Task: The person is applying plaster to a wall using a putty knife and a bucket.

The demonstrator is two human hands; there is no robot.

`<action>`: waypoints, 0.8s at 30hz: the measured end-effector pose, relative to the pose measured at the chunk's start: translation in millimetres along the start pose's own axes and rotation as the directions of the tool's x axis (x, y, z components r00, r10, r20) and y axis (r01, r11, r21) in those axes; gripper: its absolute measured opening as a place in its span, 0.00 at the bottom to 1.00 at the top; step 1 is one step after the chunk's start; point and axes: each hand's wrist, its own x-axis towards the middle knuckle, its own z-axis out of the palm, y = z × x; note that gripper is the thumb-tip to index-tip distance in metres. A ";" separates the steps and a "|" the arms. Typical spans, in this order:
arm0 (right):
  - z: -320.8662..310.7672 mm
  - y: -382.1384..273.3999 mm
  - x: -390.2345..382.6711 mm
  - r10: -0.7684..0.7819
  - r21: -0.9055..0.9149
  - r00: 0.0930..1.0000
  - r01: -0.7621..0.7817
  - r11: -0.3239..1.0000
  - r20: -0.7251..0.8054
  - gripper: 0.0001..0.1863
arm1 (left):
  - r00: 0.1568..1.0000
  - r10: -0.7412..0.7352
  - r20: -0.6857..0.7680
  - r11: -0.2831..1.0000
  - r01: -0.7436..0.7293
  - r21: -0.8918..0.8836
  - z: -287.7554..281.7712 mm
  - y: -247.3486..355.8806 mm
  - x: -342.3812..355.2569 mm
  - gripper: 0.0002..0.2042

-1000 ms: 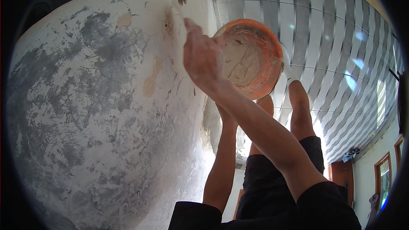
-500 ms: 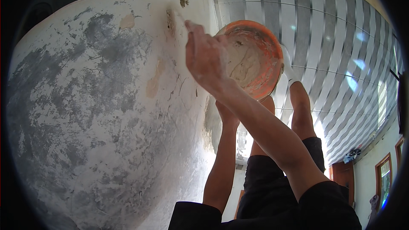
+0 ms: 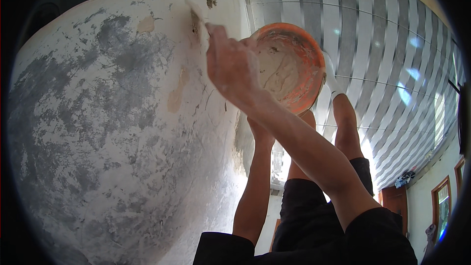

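Plainly, Crossed Arms and a Loaded Bucket Were the Weak Points

We noted the right hand [image 3: 233, 66] wrapped around what looked like a thin scraper [image 3: 196, 12], its pale blade up by a brown-edged gouge [image 3: 195, 24] in the patchy wall [image 3: 98, 142]. Blur stopped us from telling whether the blade touched. A darker hole [image 3: 211, 1] lay just to the blade's right. The orange bucket [image 3: 314, 49] was just right of that hand, above the striped floor [image 3: 353, 44], with beige paste [image 3: 282, 71] inside and smears up its wall. The left hand [image 3: 261, 130] was mostly hidden where the right forearm crossed over it, near the bucket's lower side; we could not tell whether it gripped anything.

Risks, as we judged them:
- Bucket support was unclear. If the left hand alone bore it, a tired grip could have tipped paste onto the bare legs [image 3: 346, 122] or the floor.
- The right forearm ran close to the rim, so a hasty pull back could have knocked it.
- The gouge looked crumbly; pressing hard, or too steeply, could have broken its edges wider.
- Any paste on the blade, which we could not make out, could have slid off at that tilt.
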 end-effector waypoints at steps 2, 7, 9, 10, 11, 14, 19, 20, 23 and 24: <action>4.6 -5.9 -5.7 -0.010 0.014 0.997 0.009 1.000 0.082 0.11 | 0.997 0.067 -0.025 0.995 -0.068 -0.079 -8.9 -11.3 0.8 0.15; -7.2 22.0 -7.1 -0.027 0.119 0.983 0.049 0.992 -0.184 0.16 | 0.993 -0.057 0.100 0.943 0.021 0.331 1.8 4.5 -6.6 0.20; -7.4 24.1 -4.1 -0.003 0.074 0.989 0.014 0.997 -0.151 0.16 | 0.993 -0.071 0.095 0.942 0.036 0.335 5.2 6.4 -5.9 0.22; -7.8 25.9 -3.6 0.023 0.026 0.993 -0.020 0.999 -0.119 0.16 | 0.992 -0.086 0.090 0.940 0.051 0.338 8.5 5.6 -6.2 0.24; -3.1 18.1 -6.1 0.021 0.037 0.992 -0.017 0.999 -0.121 0.16 | 0.993 -0.077 0.086 0.938 0.043 0.343 0.6 -2.8 -3.3 0.24; 14.5 5.0 -26.2 -0.063 0.054 0.998 0.061 0.997 0.027 0.12 | 0.995 -0.027 0.101 0.956 0.055 -0.288 -23.6 -26.9 5.2 0.23; 0.7 45.0 -28.6 0.018 0.114 0.980 0.005 0.993 -0.200 0.18 | 0.988 0.144 0.054 0.978 -0.151 0.147 17.1 -23.4 -10.3 0.22; 3.5 34.6 -23.4 0.018 0.137 0.979 0.010 0.991 -0.201 0.18 | 0.986 0.161 0.047 0.973 -0.166 0.161 -0.8 -29.7 -1.7 0.22; 13.7 9.2 -18.0 0.010 0.075 0.993 -0.001 0.997 -0.118 0.18 | 0.981 -0.087 0.175 0.968 0.126 -0.219 -48.5 -53.5 20.3 0.24; 14.4 10.7 -22.4 -0.017 0.031 0.999 0.018 0.999 -0.031 0.16 | 0.981 -0.091 0.170 0.969 0.127 -0.214 -39.3 -56.1 21.6 0.24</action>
